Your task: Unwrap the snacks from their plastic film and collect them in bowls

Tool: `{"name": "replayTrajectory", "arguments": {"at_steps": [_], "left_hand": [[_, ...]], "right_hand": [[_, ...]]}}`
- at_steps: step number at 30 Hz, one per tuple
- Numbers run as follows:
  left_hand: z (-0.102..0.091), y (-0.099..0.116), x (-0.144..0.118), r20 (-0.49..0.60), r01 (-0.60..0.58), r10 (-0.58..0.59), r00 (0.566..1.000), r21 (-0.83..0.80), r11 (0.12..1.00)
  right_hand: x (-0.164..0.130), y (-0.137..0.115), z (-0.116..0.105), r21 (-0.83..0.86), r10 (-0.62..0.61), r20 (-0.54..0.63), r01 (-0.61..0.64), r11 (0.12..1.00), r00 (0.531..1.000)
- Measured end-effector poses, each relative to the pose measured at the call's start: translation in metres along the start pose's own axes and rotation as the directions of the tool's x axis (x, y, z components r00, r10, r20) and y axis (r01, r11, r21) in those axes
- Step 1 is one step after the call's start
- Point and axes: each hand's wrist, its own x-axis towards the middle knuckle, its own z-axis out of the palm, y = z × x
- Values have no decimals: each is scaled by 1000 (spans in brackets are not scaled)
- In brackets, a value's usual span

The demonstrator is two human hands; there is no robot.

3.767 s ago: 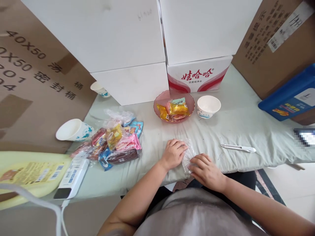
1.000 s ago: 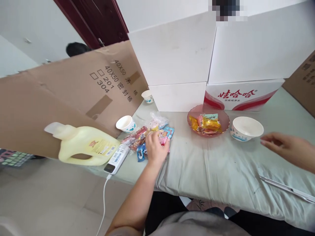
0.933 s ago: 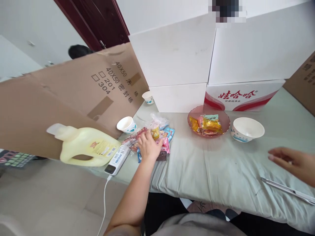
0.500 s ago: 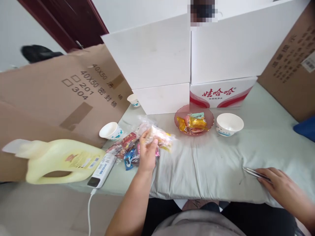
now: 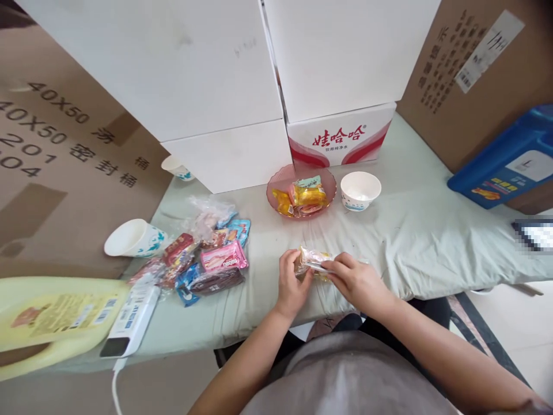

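The left hand [image 5: 292, 281] grips a wrapped packet [image 5: 313, 255] at one end, thumb and fingers bent around it, which seems meant to steady it while leaving the rest exposed. The right hand [image 5: 360, 283] has its fingers pinched on a slim tool [image 5: 317, 267] lying across the packet's near side; that low, flat hold presumably helps control, though the tip is too small to make out. Both hands are near the table's [image 5: 263, 308] front edge, close to the body, probably for comfort. The bowl [image 5: 280, 178] and cup [image 5: 360, 200] stand beyond, and the pile [image 5: 222, 256] lies left, apparently to leave working room
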Motion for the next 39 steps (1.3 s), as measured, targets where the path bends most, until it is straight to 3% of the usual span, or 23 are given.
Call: {"name": "replayTrajectory", "arguments": {"at_steps": [3,6,10,12,15,18,20,22,25,28,31,34,39], "left_hand": [[-2,-1,-1,-39,34,-33,999,33,999],[-5,1,-1,-62,6,-1,998,80,997],[-4,5,2,58,-157,150,987,137,978],[-2,4,5,98,-152,137,986,158,976],[2,0,6,60,-40,35,998,85,996],[2,-3,3,3,40,-40,999,-12,999],[2,-2,2,2,66,-66,998,-20,998],[0,1,3,14,88,-88,996,-22,996],[-7,4,8,75,153,-145,987,-112,982],[-21,-2,13,140,325,-297,945,-270,906],[-36,-15,15,59,519,-540,839,-381,765],[-45,-24,14,-36,573,-663,748,-470,672],[-46,-24,20,-100,511,-636,766,-507,695]], "right_hand": [[-3,6,7,-45,59,110,-54,998,992],[-29,45,0,-70,164,109,-157,985,980],[-69,102,-22,-232,371,-90,-381,895,924],[-78,115,-30,-312,390,-213,-441,841,896],[-74,107,-30,-301,282,-383,-408,862,880],[-57,73,-20,-133,100,-480,-185,974,871],[-45,48,-10,-39,-6,-476,-14,999,880],[-33,30,-1,9,-48,-414,57,998,909],[-21,26,9,75,11,-271,10,997,963],[-20,41,12,116,127,-201,-105,988,971],[-29,55,12,102,221,-238,-201,974,946],[-39,59,11,85,260,-252,-246,965,932],[-51,59,7,22,314,-233,-318,948,920]]}}
